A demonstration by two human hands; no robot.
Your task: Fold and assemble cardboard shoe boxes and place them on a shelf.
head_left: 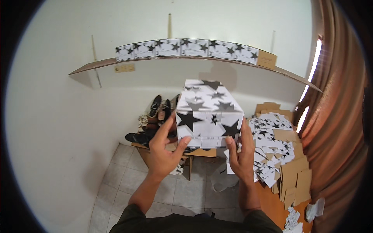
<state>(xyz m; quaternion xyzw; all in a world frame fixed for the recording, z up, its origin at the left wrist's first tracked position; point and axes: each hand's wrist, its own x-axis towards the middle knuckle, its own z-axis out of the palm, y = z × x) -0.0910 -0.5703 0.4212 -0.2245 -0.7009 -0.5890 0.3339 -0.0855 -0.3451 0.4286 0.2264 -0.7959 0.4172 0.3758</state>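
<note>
Between my two hands I hold up a white shoe box with black and grey stars, its closed top and near end facing me. My left hand presses on its left side, the thumb on the lower front corner. On the right side my right hand grips it the same way. Beyond and above it, a row of matching star boxes stands on a wall shelf, with a plain brown box at the row's right end.
Several dark shoes lie on a small wooden table behind my left hand. To the right, an orange-brown table carries flattened star cartons and brown cardboard. A clear plastic bag rests on the tiled floor. A brown curtain hangs beside.
</note>
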